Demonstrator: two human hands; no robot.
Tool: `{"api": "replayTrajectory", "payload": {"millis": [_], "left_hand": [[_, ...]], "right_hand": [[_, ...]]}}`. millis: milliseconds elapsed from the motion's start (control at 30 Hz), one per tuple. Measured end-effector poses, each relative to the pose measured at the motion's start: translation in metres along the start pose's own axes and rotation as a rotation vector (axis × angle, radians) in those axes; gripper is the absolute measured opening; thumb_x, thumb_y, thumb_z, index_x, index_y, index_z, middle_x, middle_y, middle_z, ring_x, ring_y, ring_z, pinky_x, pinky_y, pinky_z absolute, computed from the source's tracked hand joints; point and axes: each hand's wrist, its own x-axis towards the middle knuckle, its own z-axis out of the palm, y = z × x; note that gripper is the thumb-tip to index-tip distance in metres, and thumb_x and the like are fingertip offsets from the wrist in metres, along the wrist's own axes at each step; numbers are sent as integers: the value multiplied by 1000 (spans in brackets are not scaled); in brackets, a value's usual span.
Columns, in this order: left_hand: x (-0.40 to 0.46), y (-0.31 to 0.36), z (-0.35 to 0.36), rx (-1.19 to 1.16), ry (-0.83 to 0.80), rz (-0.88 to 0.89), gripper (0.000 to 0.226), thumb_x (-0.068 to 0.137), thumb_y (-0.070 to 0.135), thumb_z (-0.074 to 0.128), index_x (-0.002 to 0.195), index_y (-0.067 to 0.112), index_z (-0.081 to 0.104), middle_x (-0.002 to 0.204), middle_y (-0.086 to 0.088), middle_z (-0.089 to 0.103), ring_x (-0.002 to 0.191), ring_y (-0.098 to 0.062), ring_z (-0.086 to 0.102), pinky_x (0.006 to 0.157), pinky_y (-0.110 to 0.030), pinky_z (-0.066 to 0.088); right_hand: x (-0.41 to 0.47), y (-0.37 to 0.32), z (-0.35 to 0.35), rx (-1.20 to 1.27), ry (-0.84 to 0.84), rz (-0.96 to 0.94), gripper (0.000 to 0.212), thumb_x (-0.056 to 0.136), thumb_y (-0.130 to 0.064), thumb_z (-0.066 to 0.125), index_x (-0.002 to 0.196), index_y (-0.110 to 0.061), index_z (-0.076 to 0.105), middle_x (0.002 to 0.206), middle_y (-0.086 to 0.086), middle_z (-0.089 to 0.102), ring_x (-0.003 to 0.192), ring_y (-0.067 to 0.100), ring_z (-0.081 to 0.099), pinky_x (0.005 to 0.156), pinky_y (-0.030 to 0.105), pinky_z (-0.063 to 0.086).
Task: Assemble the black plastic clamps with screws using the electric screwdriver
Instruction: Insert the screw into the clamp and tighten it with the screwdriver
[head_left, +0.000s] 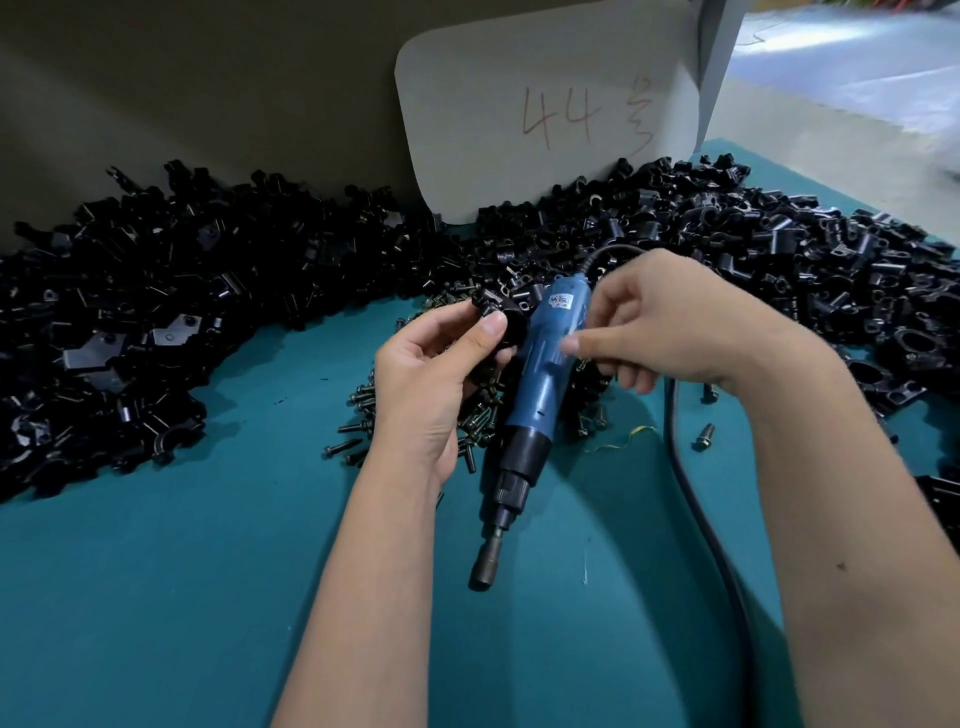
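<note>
Head view showed the left hand (441, 364) gripping a black clamp (501, 319) above the screws (478, 415), just left of the blue electric screwdriver (540, 374) on the tabletop (208, 571); whether the right hand (670, 327) pinched anything was unclear.

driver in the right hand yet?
No: the blue electric screwdriver lies on the teal mat, the right hand hovers over it, and the left hand holds a black clamp.
</note>
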Motion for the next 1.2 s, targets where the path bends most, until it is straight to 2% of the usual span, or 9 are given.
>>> {"api": "replayTrajectory", "payload": {"millis": [167, 333, 500, 600, 667, 767, 900, 1000, 1200], "left_hand": [[1, -1, -2, 2, 40, -10, 42, 63, 22, 89, 102, 11, 76, 98, -8, 77, 83, -26, 76, 86, -35, 62], [1, -1, -2, -36, 38, -14, 33, 65, 19, 89, 95, 11, 77, 99, -13, 76, 80, -26, 75, 76, -26, 61], [1, 0, -2, -7, 46, -18, 31, 64, 23, 89, 92, 16, 78, 98, -9, 76, 79, -24, 76, 92, -38, 57], [1, 0, -3, 8, 51, -25, 32, 64, 25, 89, 93, 17, 78, 100, -9, 77, 80, -25, 76, 101, -45, 52], [1, 1, -4, 8, 39, -28, 32, 64, 25, 89, 93, 17, 78, 102, -10, 76, 81, -25, 76, 101, -44, 52], [0, 2, -4, 14, 11, -23, 29, 63, 25, 89, 89, 19, 80, 99, -7, 77, 83, -26, 77, 95, -40, 57], [0, 0, -4, 9, -18, -14, 33, 63, 22, 90, 94, 17, 79, 98, -5, 75, 83, -27, 76, 80, -32, 61], [0, -1, -3, 15, -54, 5, 33, 64, 18, 89, 95, 14, 78, 97, -6, 73, 83, -26, 74, 75, -26, 60], [0, -5, -2, 83, -160, 57, 34, 73, 12, 90, 105, 8, 76, 98, -8, 76, 83, -24, 73, 79, -30, 59]], "right_hand": [[-7, 0, 6, -134, -280, 306, 37, 73, -30, 95, 82, -7, 67, 57, 6, 71, 47, 17, 69, 45, 21, 52], [-2, -5, 24, -197, -211, 332, 46, 65, -26, 100, 81, -7, 61, 67, 9, 65, 46, 21, 69, 51, 36, 62], [4, -2, 22, -206, -132, 346, 20, 79, -11, 89, 84, -1, 72, 62, 9, 71, 58, 28, 76, 70, 49, 66], [2, 0, 16, -238, -142, 341, 8, 83, -4, 80, 79, -9, 76, 49, -1, 66, 54, 25, 73, 70, 43, 66], [1, 2, 13, -298, -128, 304, 15, 83, -3, 77, 75, -16, 78, 56, -1, 69, 53, 21, 70, 64, 35, 65], [-2, 6, 4, -342, -120, 206, 20, 82, -11, 84, 71, -26, 76, 58, -8, 66, 45, 6, 58, 44, 18, 47], [-5, 11, -9, -165, -16, 165, 14, 96, -7, 70, 85, -17, 71, 70, 4, 69, 38, 2, 55, 35, 15, 39], [-7, 6, -7, 59, 26, 103, 12, 101, -5, 62, 92, -9, 69, 73, 4, 74, 59, 10, 64, 45, 20, 49], [-1, -13, 8, 492, 189, -228, 5, 94, -5, 74, 89, -3, 74, 69, 6, 71, 57, 15, 58, 54, 24, 52]]}}
